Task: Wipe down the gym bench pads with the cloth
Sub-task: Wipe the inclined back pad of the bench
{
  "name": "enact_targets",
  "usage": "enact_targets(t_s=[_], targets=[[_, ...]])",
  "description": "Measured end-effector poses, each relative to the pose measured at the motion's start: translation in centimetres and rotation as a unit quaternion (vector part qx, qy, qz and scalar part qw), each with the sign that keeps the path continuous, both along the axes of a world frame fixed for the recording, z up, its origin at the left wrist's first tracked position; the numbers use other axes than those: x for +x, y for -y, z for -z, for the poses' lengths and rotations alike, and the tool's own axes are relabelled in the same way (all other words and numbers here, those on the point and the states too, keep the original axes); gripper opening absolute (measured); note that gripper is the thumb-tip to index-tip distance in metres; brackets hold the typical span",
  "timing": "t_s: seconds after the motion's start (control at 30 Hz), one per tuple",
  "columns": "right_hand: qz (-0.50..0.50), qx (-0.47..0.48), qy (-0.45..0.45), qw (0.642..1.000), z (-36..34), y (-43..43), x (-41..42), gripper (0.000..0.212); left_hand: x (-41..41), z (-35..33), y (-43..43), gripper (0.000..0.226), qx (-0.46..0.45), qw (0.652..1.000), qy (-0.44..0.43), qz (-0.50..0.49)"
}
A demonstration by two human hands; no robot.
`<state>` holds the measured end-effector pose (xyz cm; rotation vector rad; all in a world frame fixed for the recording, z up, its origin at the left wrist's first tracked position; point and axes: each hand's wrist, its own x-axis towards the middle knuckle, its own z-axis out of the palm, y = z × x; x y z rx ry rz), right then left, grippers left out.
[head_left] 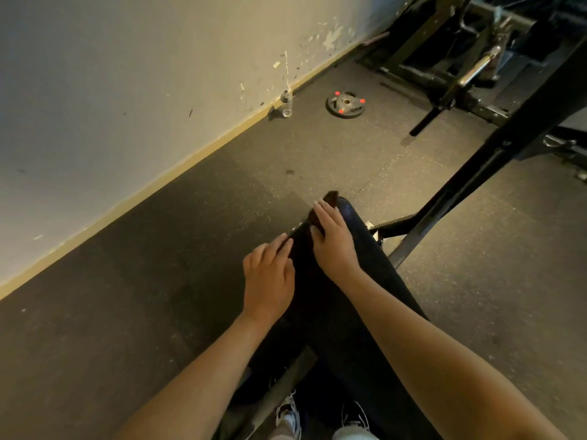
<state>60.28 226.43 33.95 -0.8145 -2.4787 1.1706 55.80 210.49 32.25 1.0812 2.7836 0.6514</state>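
Bottle [286,104] by wall [127,90]; weight plate [345,104] (on floor [190,249]).

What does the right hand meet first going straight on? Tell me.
The right hand lies flat on the cloth, fingers toward the far end of the pad. Way looks free; beyond it, likely only floor below.

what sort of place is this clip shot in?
Most likely a gym or weight room: a black padded bench, a weight plate lying on the speckled rubber floor, and a barbell by a dark steel frame at the back.
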Motion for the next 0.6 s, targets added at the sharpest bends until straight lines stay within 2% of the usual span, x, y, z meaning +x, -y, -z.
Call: enact_targets(t_s=[0.07,0.13,0.23,0.33,0.47,0.6], targets=[[-0.046,0.043,0.026,0.998,-0.3,0.4,-1.9,0.054,-1.0,0.1,0.6,0.042,0.008,1.0,0.021,-0.015],[-0.035,0.076,0.054,0.995,0.1,0.9,-2.1,0.051,-1.5,0.5,1.5,0.042,0.019,0.999,0.031,-0.004],[-0.023,0.096,0.045,0.994,1.1,2.2,0.1,0.046,-1.6,1.2,2.8,0.039,0.051,0.998,0.034,0.002],[-0.025,0.069,0.032,0.997,1.3,2.6,1.8,0.044,-2.0,1.1,2.7,0.033,0.084,0.995,0.052,-0.006],[0.02,0.014,-0.018,1.0,-1.1,0.9,0.3,0.048,-2.4,-0.2,0.4,0.038,0.122,0.988,0.094,0.01],[0.061,-0.064,-0.014,0.996,-2.8,0.0,-1.6,0.04,-3.5,-2.2,-3.4,0.046,0.157,0.972,0.156,0.074]])
